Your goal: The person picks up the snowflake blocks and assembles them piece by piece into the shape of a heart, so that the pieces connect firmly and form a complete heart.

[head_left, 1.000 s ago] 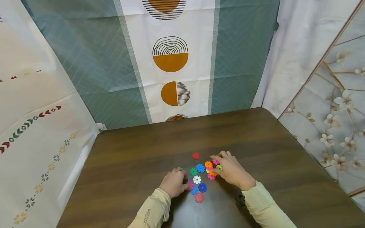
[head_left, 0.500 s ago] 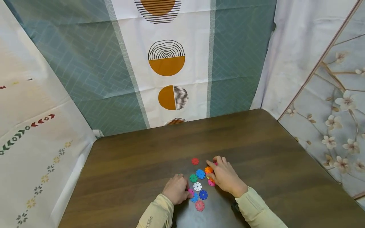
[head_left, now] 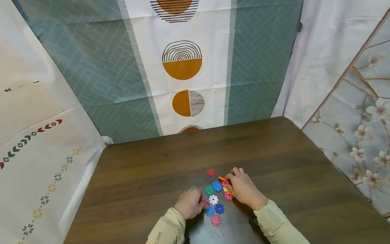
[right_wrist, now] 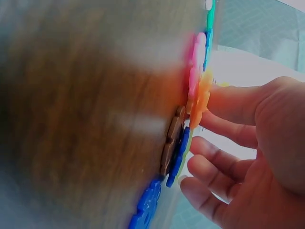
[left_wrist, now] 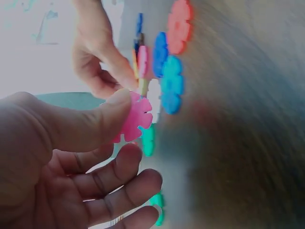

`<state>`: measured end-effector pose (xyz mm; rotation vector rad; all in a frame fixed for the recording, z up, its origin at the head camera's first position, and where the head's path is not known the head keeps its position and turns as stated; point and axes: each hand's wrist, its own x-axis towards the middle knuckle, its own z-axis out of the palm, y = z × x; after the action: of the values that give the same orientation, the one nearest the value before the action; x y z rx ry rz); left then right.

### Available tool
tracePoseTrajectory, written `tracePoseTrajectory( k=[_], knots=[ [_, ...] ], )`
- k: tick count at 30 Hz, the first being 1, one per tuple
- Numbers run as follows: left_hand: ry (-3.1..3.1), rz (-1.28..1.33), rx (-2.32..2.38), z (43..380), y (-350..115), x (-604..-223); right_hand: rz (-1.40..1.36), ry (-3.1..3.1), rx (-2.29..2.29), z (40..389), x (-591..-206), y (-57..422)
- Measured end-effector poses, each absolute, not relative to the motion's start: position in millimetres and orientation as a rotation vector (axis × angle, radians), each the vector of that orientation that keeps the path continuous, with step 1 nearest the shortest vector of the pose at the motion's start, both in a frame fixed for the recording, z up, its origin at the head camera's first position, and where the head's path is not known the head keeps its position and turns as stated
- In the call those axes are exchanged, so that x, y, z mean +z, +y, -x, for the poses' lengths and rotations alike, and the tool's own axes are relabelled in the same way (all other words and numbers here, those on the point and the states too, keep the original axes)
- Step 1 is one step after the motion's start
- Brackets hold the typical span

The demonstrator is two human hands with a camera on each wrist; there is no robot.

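My left hand pinches a pink snowflake disc between thumb and index finger, its other fingers loosely bent. To the right, my right hand pinches an orange snowflake disc, with thumb and index finger at its edge. That disc appears tilted in the head view, over a small overlapping pile. A pink disc lies at the pile's near side. Between the hands are a white disc, a green disc, a blue disc and a dark blue disc.
A red disc lies farthest back and a salmon disc nearest. Another green disc shows beyond the left hand. A brown disc sits beside the right fingers. Patterned cloths hang around the brown table.
The orange disc by my right fingers has gone from flat to tilted. The pink disc in my left hand has turned more edge-on. The head view has shifted slightly.
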<state>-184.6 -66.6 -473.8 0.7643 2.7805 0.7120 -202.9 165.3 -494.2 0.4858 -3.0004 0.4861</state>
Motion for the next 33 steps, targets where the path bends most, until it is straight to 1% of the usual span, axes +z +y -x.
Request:
tracePoseTrajectory(
  k=[13, 24, 29, 33],
  knots=[
    [2.638, -0.678, 1.224, 195.1, -72.0, -449.2, -0.545, -3.009, 0.480, 205.0, -493.2, 159.4],
    [2.388, -0.451, 1.788, 203.9, -70.0, -414.1, -0.612, -2.912, 0.288, 207.6, -490.3, 157.1],
    [2.267, -0.350, 1.991, 206.5, -62.0, -396.9, -0.555, -2.874, 0.321, 213.3, -485.2, 157.5],
    [2.207, -0.315, 2.080, 208.0, -57.1, -386.7, -0.462, -2.918, 0.510, 216.8, -479.2, 159.2]
  ],
)
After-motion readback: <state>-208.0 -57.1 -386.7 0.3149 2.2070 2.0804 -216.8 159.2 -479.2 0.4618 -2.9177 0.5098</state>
